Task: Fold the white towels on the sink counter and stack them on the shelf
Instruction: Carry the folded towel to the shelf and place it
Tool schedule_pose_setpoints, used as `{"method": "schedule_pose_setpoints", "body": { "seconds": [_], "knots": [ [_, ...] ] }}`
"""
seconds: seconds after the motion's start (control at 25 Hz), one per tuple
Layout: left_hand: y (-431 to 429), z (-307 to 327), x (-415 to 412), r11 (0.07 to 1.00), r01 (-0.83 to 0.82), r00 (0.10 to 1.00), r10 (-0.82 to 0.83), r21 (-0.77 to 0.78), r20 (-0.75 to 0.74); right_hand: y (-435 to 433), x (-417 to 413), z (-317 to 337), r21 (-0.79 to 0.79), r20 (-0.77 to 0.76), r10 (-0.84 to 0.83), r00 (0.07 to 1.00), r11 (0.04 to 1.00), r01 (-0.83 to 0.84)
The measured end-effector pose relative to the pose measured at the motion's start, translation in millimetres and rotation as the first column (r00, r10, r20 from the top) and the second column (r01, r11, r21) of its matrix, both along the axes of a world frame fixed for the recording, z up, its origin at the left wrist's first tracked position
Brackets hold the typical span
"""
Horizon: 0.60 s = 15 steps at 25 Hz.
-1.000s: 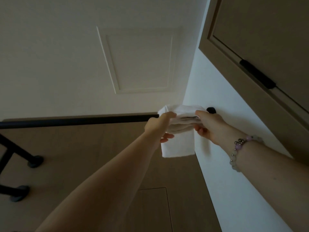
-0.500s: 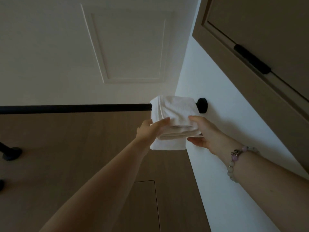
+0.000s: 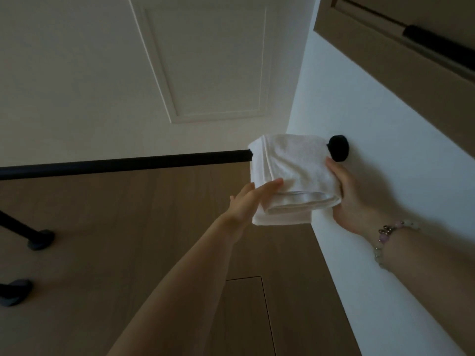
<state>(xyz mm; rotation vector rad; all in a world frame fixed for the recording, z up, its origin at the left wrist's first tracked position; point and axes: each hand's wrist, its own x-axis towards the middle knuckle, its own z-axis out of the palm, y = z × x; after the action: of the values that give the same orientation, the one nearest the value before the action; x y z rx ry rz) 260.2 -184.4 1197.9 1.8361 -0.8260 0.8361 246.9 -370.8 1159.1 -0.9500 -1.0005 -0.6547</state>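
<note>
Head view: folded white towel (image 3: pixel 290 170) between left hand (image 3: pixel 246 204) and right hand (image 3: pixel 357 201)

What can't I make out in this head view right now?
Head view:
Shelf top and any stack there: seen from below, only its black metal rail shows.
Rail's right stretch: covered by the folded white towel.
Fingers of the right hand: behind the towel.
Black brackets: cut off by the left edge.
Sink counter: out of frame.

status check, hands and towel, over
Left hand flat against folded towel, right hand gripping its right end. Towel up in front of black rail, beside round wall mount. Nothing else in the way.
</note>
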Motion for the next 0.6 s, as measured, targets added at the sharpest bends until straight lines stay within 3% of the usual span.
{"method": "schedule_pose_setpoints", "body": {
  "seconds": [0.24, 0.36, 0.6],
  "knots": [
    [-1.8, -13.9, -38.0, 0.992, 0.025, 0.999, -0.02, 0.12, -0.041, -8.4, 11.2, 13.0, -0.05, -0.021, 0.081, 0.996, 0.995, -0.082],
    [-9.7, -18.3, -32.0, 0.999, 0.052, 0.998, -0.052, 0.011, -0.03, -8.7, 10.8, 7.6, -0.089, -0.051, 0.095, 0.994, 0.991, -0.099],
    [-30.5, -15.3, -17.0, 0.991, 0.051, 0.999, -0.05, -0.124, 0.015, -14.3, -0.3, -3.6, -0.211, -0.182, -0.136, 0.974, 0.973, 0.096]
  ]
}}
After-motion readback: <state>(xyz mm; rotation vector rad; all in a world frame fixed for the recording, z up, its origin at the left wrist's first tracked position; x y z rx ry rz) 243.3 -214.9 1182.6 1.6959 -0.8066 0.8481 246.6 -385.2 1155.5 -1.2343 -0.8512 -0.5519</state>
